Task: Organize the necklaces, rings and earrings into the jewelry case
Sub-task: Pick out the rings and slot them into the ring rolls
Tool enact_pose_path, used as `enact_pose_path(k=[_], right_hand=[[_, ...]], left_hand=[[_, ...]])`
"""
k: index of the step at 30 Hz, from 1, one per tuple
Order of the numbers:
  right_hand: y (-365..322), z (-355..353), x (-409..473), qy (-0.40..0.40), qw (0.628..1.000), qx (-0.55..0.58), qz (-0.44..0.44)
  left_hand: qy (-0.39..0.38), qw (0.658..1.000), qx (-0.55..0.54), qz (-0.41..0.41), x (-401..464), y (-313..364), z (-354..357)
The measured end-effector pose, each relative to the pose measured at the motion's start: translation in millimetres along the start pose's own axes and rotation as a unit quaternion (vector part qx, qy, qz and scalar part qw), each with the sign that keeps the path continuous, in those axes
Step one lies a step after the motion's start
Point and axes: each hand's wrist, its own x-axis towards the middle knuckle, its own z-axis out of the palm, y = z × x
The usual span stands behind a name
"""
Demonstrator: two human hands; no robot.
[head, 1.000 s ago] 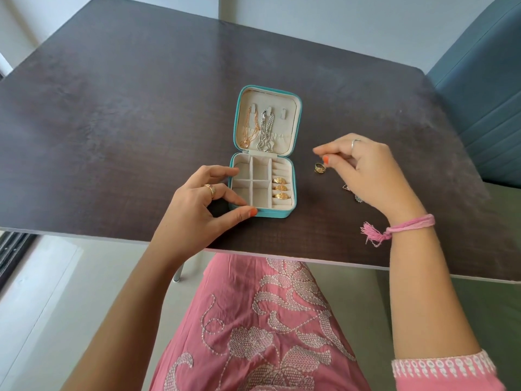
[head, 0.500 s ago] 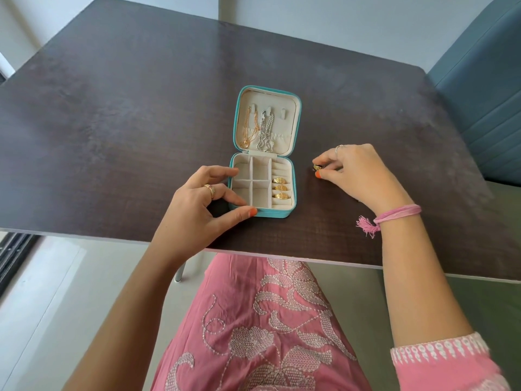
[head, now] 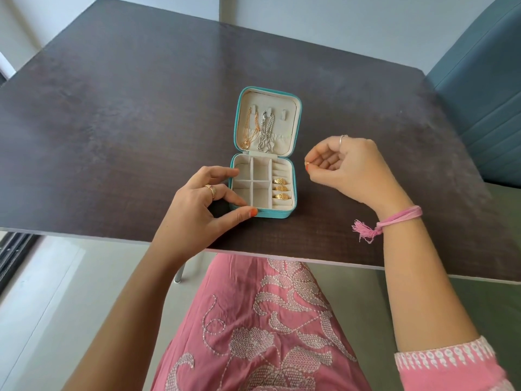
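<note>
Left hand (head: 203,204) flanks the jewelry case (head: 293,190); its right side lies open.

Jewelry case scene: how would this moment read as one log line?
left hand: steadies jewelry case | right hand: pinches gold ring beside case | ring slots: three gold rings | lid: two necklaces
</note>
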Motion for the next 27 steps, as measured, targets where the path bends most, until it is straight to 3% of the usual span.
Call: enact_pose_path(k=[3, 7, 27], right_hand=[[-8, -2, 6, -0.048, 0.987, 0.151, 0.017], [-12, 2, 17, -0.109, 0.973, 0.202, 0.014], [-22, 1, 25, -0.179, 0.981, -0.039, -0.069]], left_hand=[[-0.002, 1.0, 0.002, 0.003, 0, 0, 0], [-0.002, 1.0, -0.005, 0.001, 0, 1, -1], [-0.008, 1.0, -0.005, 0.0, 1, 1, 0]])
